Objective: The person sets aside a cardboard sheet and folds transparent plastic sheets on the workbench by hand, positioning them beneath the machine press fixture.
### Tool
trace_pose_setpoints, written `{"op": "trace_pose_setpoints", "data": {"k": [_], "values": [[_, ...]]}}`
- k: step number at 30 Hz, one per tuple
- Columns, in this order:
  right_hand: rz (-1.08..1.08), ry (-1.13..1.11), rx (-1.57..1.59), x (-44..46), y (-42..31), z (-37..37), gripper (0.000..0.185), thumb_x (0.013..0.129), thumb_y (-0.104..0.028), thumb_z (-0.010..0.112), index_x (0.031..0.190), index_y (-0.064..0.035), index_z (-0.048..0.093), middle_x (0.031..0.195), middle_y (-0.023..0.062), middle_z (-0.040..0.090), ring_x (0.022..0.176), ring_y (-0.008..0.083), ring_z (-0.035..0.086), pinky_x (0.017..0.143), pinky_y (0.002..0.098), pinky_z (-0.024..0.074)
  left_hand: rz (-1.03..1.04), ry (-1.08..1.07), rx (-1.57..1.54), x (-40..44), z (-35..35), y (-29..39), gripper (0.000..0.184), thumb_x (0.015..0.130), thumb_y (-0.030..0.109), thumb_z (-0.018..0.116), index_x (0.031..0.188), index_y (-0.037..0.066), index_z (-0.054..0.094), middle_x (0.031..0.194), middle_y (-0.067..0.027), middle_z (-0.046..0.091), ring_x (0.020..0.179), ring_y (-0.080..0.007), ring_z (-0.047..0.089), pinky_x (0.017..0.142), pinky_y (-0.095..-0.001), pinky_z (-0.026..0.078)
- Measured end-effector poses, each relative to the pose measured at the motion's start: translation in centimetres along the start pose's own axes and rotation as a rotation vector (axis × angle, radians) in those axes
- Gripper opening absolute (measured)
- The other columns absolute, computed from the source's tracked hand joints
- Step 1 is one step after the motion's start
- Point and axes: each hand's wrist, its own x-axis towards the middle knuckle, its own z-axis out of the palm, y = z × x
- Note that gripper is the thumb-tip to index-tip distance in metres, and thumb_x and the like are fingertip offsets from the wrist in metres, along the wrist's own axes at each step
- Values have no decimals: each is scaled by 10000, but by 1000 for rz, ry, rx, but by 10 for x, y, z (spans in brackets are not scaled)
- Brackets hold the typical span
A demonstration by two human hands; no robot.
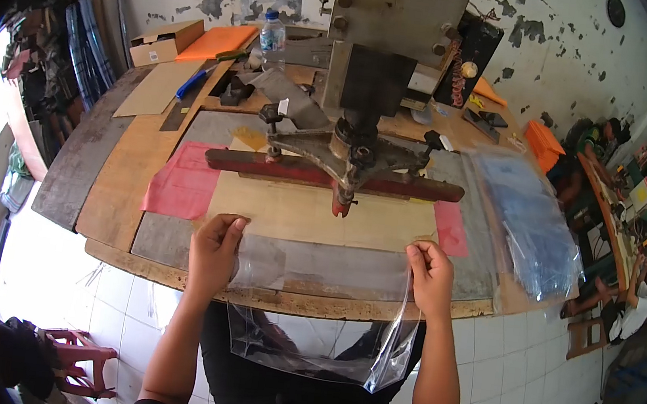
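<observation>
A clear plastic sheet (pixel 324 270) hangs between my two hands, over the table's front edge and my lap. My left hand (pixel 216 250) pinches its upper left corner. At the upper right corner, my right hand (pixel 428 274) is closed on it the same way. Just beyond the hands lies a pale yellow sheet (pixel 322 218) on the grey work surface, with pink pieces (pixel 182 182) at both ends. Above it is the long dark red bar (pixel 413 188) of a press (pixel 357 150).
Stacked clear plastic sheets (pixel 535 234) lie at the right. At the back left are a cardboard box (pixel 168 42), a blue-handled tool (pixel 191 85) and a water bottle (pixel 273 41). Other people sit at the far right. A red stool (pixel 86 362) stands at lower left.
</observation>
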Motion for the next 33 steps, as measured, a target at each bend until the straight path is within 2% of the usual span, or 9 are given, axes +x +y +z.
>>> {"op": "trace_pose_setpoints", "data": {"k": [6,12,14,18,19,20,23,26,33], "values": [[68,4,-11,-1,-1,-2,178,1021,-151,647,999,26,655,723,7,620,642,59,524,594,245,422,-46,-23,24,-3,-3,0,200,1025,147,628,909,-12,665,689,29,553,621,-46,476,564,-233,371],[-9,61,-93,-3,-4,-4,178,996,-156,678,1028,18,666,770,67,671,691,98,588,647,280,479,80,-31,115,-5,-13,-13,273,1028,195,621,831,5,627,675,25,556,606,-37,453,541,-230,344],[-5,15,-61,-3,-2,-4,188,998,-177,680,1029,8,667,759,77,660,670,107,580,629,284,470,-8,-39,-6,-7,-10,-7,259,1035,197,610,854,13,631,682,36,560,591,-19,418,519,-221,301],[100,-16,-52,-2,-5,-7,196,1000,-193,679,1022,1,667,740,73,641,643,116,563,606,290,454,12,-21,-7,-7,-1,3,163,1039,137,596,996,-1,671,647,83,505,543,7,355,490,-203,230],[81,-14,-28,-3,-3,-7,203,1003,-202,675,1018,0,665,727,65,632,633,113,552,597,291,447,9,-42,-6,-5,-1,2,173,1033,112,599,1155,8,666,638,95,476,538,12,335,493,-200,215],[64,-14,-4,-3,-1,-7,210,1005,-210,671,1013,0,664,715,58,622,623,109,541,588,292,439,13,-50,-12,-6,0,5,173,1033,112,599,1155,8,666,638,95,476,538,12,335,493,-200,215],[74,-15,3,-3,-2,-7,212,1010,-214,664,1016,-1,663,698,50,610,611,102,533,581,287,430,17,-34,29,-10,-5,5,375,1023,81,581,1398,67,570,698,85,494,592,0,346,536,-208,228],[78,-20,22,-2,-1,-6,212,1014,-213,657,1020,-1,662,694,48,603,609,97,526,574,285,422,-57,-56,43,-9,-7,7,360,1025,84,575,1384,56,575,691,90,473,589,2,333,538,-205,219],[75,-27,25,-2,1,-6,225,1026,-227,639,1026,-3,659,677,36,566,595,81,487,550,280,389,-12,-58,19,-8,-7,2,323,1024,69,572,1342,17,582,648,87,413,573,3,310,519,-217,191]]}}
